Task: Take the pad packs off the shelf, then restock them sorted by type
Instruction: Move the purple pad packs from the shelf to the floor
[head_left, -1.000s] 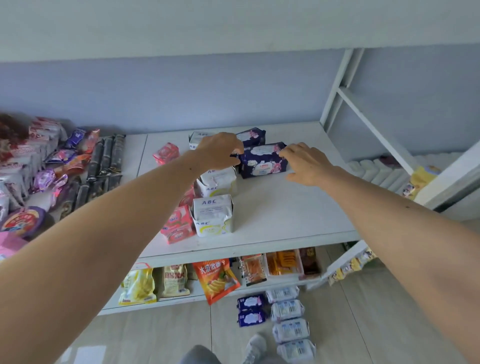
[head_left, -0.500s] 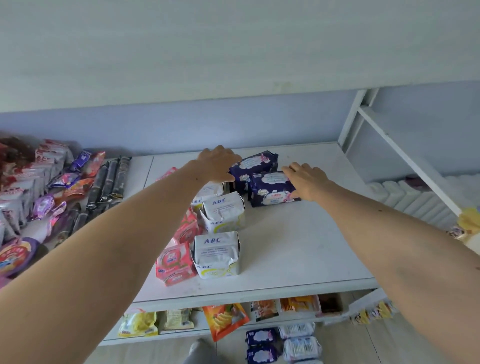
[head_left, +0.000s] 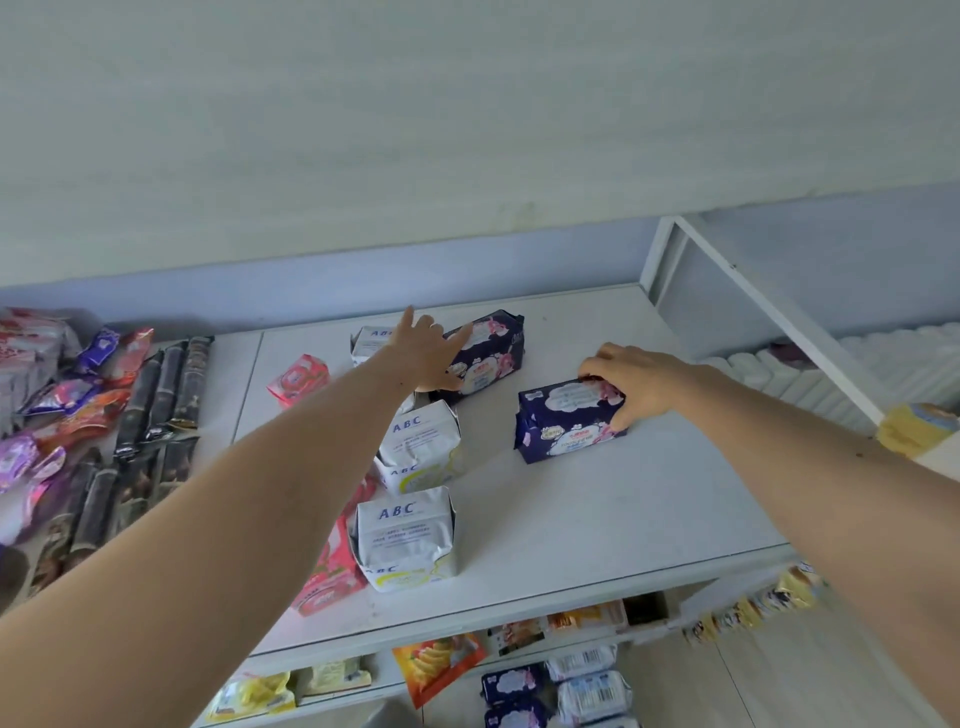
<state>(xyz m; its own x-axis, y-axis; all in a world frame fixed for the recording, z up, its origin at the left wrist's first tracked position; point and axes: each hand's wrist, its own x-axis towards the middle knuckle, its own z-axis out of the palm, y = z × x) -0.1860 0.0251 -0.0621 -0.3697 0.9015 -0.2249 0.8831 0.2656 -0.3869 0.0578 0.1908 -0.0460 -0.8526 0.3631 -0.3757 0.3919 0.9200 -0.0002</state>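
On the white shelf (head_left: 597, 519) my right hand (head_left: 636, 382) grips a dark blue pad pack (head_left: 566, 423) at its right end. My left hand (head_left: 428, 351) is spread with fingers apart, resting against a second dark blue pad pack (head_left: 491, 353) at the back. White ABC packs stand in a row: one at the back (head_left: 369, 340), one in the middle (head_left: 418, 447), one at the front (head_left: 405, 538). Pink packs lie left of them, one apart at the back (head_left: 298, 379) and others near the front (head_left: 332, 577), partly hidden by my left arm.
Snack packets and dark bars (head_left: 156, 395) crowd the shelf section at the left. A white frame upright (head_left: 665, 254) bounds the shelf at the right. Snack bags (head_left: 434, 662) sit on the lower shelf, and more pad packs (head_left: 587, 686) lie on the floor below.
My right hand has pulled one dark blue pack rightward, away from the other. My left hand has opened and shifted onto the back dark blue pack. The camera has tilted upward.
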